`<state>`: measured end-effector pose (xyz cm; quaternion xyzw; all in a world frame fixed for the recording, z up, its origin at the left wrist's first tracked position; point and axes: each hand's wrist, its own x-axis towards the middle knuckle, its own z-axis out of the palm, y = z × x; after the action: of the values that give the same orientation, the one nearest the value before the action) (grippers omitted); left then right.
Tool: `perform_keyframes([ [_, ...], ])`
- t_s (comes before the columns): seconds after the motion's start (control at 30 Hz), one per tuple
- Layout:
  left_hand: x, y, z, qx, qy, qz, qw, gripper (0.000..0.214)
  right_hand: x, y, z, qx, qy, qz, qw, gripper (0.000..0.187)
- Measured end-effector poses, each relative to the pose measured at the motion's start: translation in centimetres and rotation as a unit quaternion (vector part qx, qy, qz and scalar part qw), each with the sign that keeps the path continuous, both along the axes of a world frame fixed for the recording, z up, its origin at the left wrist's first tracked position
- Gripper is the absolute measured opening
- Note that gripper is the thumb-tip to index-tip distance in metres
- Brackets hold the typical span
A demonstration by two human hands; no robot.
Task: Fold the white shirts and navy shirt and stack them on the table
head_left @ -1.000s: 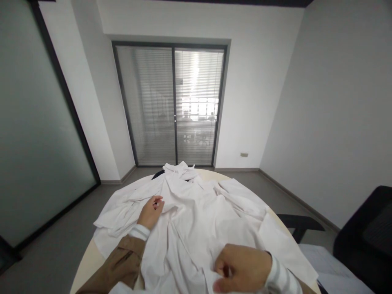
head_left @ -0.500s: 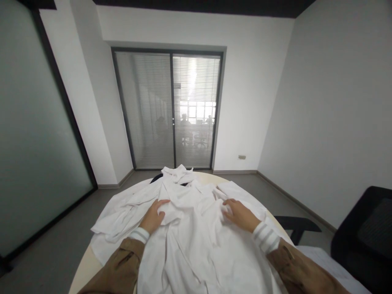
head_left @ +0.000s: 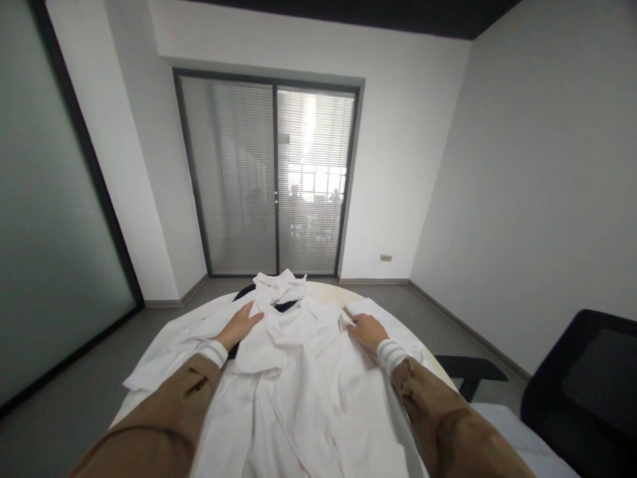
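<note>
A white shirt lies spread over the table in front of me, wrinkled, its lower part reaching towards me. My left hand grips its left shoulder area between thumb and fingers. Over on the right side, my right hand is closed on the shirt's opposite shoulder, with the fingertips partly hidden by cloth. Beyond the neckline sits another crumpled white garment with a collar. Dark cloth shows between the two.
More white clothing covers the table's left side, and folded white cloth lies at the right. The round pale table shows its far rim. A black office chair stands at the right, with white cloth beside it.
Both hands have moved outward and farther away along the shirt, drawing its shoulders up and flatter. More dark cloth shows near the neckline. The view has shifted slightly.
</note>
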<state>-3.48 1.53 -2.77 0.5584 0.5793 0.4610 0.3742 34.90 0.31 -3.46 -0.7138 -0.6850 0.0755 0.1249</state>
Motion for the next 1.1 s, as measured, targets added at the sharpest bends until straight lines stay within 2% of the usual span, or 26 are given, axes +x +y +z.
perform_keyframes([
  [0.07,-0.4,0.5,0.1,0.011,-0.003,-0.01,1.0,0.053,0.7,0.6,0.5,0.011,0.013,0.01,1.0,0.03],
  [0.23,-1.5,0.7,1.0,-0.013,-0.04,-0.013,0.999,0.045,3.1,2.2,2.5,0.022,0.062,-0.003,0.998,0.043],
  [0.33,-1.4,0.6,1.4,-0.066,-0.078,-0.065,0.993,0.054,3.7,2.8,2.9,-0.001,0.092,0.01,0.996,0.032],
  [0.4,-1.2,0.7,1.6,-0.076,-0.069,-0.079,0.992,0.058,3.8,3.1,3.0,-0.008,0.105,0.022,0.994,0.025],
  [0.53,-1.5,1.8,2.1,0.015,-0.021,-0.049,0.998,0.049,4.1,4.2,3.5,0.022,0.101,0.006,0.995,0.022],
  [0.7,-3.6,3.5,3.1,0.079,-0.001,0.05,0.996,0.043,4.3,6.2,4.7,0.09,0.083,-0.041,0.992,0.027],
  [0.77,-4.2,4.0,2.9,0.086,0.005,0.084,0.993,0.044,4.1,6.8,4.5,0.111,0.082,-0.05,0.989,0.03],
  [0.87,-4.6,4.3,1.9,0.06,0.012,0.103,0.993,0.05,3.8,7.3,3.4,0.113,0.079,-0.045,0.989,0.033],
  [1.0,-5.0,4.3,0.2,0.006,0.024,0.088,0.996,0.066,3.9,7.4,1.3,0.077,0.066,-0.039,0.994,0.051],
  [1.1,-5.4,4.0,-0.4,-0.017,0.028,0.055,0.998,0.078,4.6,7.1,0.4,0.046,0.048,-0.055,0.996,0.065],
])
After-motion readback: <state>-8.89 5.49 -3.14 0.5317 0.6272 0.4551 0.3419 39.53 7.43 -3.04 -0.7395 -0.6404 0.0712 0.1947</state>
